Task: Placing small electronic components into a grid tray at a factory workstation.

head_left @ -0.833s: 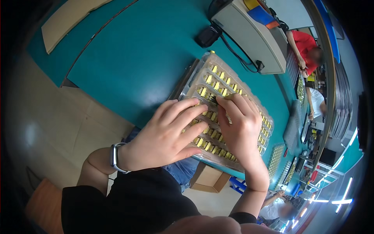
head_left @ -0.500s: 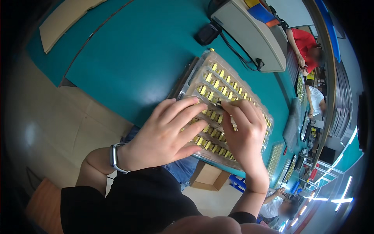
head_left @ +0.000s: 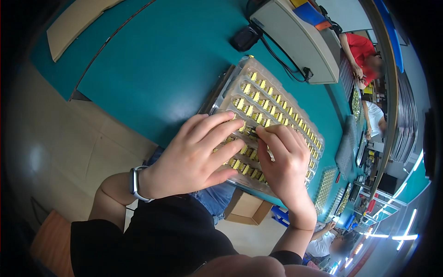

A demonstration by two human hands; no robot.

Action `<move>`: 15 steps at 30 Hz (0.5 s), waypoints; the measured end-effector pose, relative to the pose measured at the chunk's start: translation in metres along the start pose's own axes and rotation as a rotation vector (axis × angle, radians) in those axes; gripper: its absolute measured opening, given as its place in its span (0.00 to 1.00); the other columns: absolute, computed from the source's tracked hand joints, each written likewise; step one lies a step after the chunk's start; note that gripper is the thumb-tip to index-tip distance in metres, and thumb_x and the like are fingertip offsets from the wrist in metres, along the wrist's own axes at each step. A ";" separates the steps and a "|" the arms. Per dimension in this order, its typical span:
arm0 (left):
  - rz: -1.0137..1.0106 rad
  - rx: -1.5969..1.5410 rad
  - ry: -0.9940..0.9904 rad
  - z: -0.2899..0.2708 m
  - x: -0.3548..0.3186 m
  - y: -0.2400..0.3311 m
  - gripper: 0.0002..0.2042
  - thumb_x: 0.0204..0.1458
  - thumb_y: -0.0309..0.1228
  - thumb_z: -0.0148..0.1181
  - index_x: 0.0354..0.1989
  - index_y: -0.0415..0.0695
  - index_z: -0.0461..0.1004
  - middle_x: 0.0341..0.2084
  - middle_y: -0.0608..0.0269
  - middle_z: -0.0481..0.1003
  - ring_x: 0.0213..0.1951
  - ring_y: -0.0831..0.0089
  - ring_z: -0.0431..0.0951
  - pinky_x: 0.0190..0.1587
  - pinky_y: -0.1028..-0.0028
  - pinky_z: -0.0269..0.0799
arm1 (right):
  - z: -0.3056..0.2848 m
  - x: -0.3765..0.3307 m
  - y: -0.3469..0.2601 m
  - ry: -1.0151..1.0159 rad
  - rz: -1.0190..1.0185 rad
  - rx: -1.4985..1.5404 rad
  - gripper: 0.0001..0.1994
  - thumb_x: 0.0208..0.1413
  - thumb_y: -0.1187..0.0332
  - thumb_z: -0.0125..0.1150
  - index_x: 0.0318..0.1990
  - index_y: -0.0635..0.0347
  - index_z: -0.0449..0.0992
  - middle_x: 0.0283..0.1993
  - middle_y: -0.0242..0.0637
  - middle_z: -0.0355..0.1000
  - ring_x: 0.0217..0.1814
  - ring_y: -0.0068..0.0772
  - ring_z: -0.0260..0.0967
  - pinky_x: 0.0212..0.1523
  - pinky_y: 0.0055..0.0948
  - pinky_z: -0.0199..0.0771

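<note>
Both hands lie on the clear blister tray (head_left: 277, 115) of small yellow parts — left hand (head_left: 196, 154) flat, fingers spread, gripping nothing; right hand (head_left: 284, 159) pinching one part at its thumb tip, tray stretching away across the teal surface (head_left: 157, 60).

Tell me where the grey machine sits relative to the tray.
In the head view the grey machine sits at the top right on the teal table, just beyond the far end of the clear tray.

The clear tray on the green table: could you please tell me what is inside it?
The clear tray holds rows of small gold-coloured parts in pockets. The left hand and right hand cover the near rows, so those pockets cannot be seen.
</note>
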State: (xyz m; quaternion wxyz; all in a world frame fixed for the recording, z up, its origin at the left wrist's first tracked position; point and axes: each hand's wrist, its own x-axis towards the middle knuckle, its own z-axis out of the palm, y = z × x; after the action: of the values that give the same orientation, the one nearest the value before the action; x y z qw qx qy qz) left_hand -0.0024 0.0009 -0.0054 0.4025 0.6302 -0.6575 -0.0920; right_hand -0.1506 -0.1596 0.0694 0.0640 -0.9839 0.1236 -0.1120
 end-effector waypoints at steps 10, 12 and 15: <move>-0.032 0.004 0.073 0.000 0.000 0.002 0.24 0.49 0.42 0.72 0.51 0.42 0.75 0.66 0.48 0.65 0.69 0.48 0.63 0.66 0.51 0.65 | -0.002 0.007 0.002 0.041 -0.069 -0.029 0.11 0.46 0.78 0.71 0.40 0.64 0.82 0.33 0.35 0.72 0.34 0.36 0.73 0.35 0.35 0.73; -0.034 -0.003 0.066 0.000 0.000 0.001 0.24 0.49 0.42 0.72 0.51 0.42 0.74 0.67 0.48 0.65 0.70 0.47 0.63 0.66 0.51 0.65 | 0.000 0.009 0.001 0.031 -0.075 -0.027 0.11 0.46 0.78 0.71 0.40 0.63 0.82 0.33 0.34 0.72 0.33 0.35 0.72 0.35 0.35 0.72; -0.034 -0.009 0.059 0.000 0.000 0.001 0.25 0.49 0.41 0.72 0.52 0.42 0.74 0.67 0.48 0.64 0.70 0.46 0.62 0.66 0.51 0.66 | 0.003 0.010 0.001 0.031 -0.096 -0.044 0.12 0.46 0.77 0.71 0.40 0.63 0.82 0.33 0.33 0.72 0.33 0.34 0.72 0.34 0.35 0.72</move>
State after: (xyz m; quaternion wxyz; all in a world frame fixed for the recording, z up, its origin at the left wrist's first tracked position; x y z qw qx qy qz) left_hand -0.0031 0.0012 -0.0055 0.4230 0.6418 -0.6342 -0.0829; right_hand -0.1402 -0.1626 0.0683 0.0351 -0.9880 0.0798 -0.1275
